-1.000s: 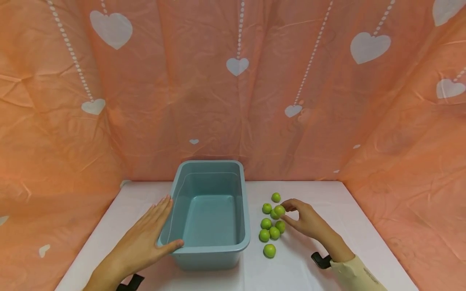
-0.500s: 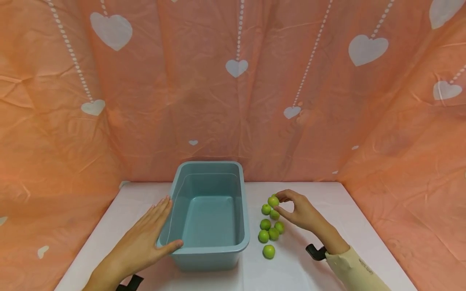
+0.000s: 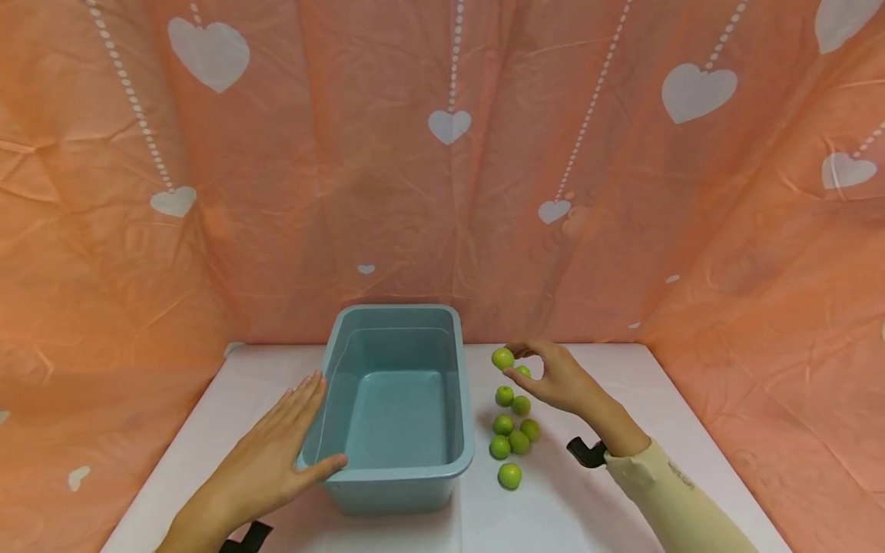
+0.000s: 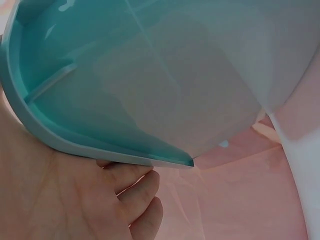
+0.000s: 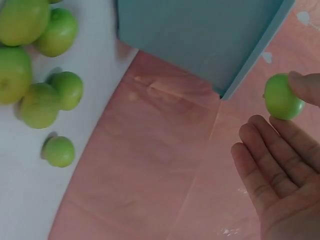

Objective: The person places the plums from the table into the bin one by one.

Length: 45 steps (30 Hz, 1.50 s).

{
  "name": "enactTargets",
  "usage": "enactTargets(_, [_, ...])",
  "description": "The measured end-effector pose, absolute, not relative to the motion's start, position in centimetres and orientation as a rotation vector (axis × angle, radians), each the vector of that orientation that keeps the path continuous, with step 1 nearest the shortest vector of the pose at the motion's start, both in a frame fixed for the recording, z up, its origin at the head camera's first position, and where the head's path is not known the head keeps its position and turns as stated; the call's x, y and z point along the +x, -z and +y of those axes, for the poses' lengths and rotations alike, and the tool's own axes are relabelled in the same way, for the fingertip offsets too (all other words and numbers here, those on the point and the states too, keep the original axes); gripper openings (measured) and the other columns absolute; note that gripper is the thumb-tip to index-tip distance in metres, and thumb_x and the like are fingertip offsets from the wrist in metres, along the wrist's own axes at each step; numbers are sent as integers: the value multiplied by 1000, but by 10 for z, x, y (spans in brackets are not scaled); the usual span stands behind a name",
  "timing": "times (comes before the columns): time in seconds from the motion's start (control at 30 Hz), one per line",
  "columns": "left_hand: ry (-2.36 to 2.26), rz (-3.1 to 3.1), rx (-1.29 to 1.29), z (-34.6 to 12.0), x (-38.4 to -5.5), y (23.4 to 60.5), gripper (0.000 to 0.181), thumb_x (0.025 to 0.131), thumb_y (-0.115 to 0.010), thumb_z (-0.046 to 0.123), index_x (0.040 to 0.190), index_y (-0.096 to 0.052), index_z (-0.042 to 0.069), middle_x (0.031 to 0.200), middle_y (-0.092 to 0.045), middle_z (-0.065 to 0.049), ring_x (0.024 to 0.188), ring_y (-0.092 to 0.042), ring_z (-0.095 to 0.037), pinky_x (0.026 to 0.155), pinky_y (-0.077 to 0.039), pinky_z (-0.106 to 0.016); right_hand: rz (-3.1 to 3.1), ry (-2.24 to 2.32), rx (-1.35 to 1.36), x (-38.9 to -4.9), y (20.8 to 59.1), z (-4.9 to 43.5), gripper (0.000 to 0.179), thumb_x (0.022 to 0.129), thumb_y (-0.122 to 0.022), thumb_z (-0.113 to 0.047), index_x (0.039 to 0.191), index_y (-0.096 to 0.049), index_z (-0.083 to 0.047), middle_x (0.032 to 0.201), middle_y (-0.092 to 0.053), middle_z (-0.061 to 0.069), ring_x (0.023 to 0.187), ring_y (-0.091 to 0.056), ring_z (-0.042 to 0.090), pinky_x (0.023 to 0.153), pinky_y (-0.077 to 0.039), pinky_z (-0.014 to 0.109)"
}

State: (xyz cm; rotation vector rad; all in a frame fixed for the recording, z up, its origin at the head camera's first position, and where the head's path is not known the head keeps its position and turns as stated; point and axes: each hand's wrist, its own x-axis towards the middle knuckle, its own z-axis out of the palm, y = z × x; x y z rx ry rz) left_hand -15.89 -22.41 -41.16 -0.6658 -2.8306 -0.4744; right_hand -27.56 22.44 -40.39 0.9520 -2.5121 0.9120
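My right hand (image 3: 563,380) pinches one small round green fruit (image 3: 502,358) between thumb and fingertips. It holds the fruit above the back of the table, right of a blue-grey plastic bin (image 3: 394,475). In the right wrist view the thumb lies on top of that fruit (image 5: 283,96), and the other fingers are stretched out. Several more green fruits (image 3: 520,442) lie on the table under and in front of this hand. My left hand (image 3: 266,457) rests against the bin's near left corner, fingers straight along the outside and thumb on the front rim. Nothing lies inside the bin.
A white cloth (image 3: 581,507) covers the table. Orange sheeting with white hearts (image 3: 449,127) hangs around the back and both sides, close behind the bin. Black wrist mounts (image 3: 588,453) sit under both wrists.
My right hand has lifted the pinched fruit from the group and carried it back and left, above the farthest fruit. The left hand and the bin have stayed put.
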Motion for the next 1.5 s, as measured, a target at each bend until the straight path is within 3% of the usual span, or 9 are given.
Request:
enactTargets(0.3, [446,-2791,-699,-224,-160,411,106,98,-64,70,167,-29,-3,176,-25,-17,161,-28,-39,123,11,-9,-2456,-928,1058,-283,387,211,32,94,-85,-11,122,-71,-9,115,-76,1,108,-72,26,97,-60,50])
enactTargets(0.6, [434,-2803,-691,-225,-159,412,107,98,-64,70,168,-29,-3,177,-25,-16,161,-27,-38,124,10,-10,-2491,-924,1097,-290,370,192,33,96,-84,-23,125,-72,-13,118,-75,0,111,-74,22,100,-61,48])
enactTargets(0.9, [444,-2808,-685,-225,-159,412,106,98,-64,70,168,-29,-2,177,-24,-17,162,-26,-39,124,10,-10,-2454,-933,1198,-306,358,169,34,93,-86,-18,123,-73,-9,116,-76,0,106,-72,17,96,-63,42])
enactTargets(1.23, [442,-2804,-688,-224,-160,412,106,98,-64,70,168,-29,-2,176,-25,-17,161,-27,-39,124,10,-10,-2490,-907,1343,-318,354,146,38,94,-85,-18,126,-71,-3,120,-74,7,109,-73,31,99,-62,42])
enactTargets(1.5, [476,-2828,-675,-224,-159,412,107,98,-64,71,169,-28,-1,177,-23,-16,162,-25,-38,121,11,-8,-2555,-884,1433,-327,358,124,35,97,-83,-21,125,-72,-3,119,-74,8,108,-73,26,99,-61,45])
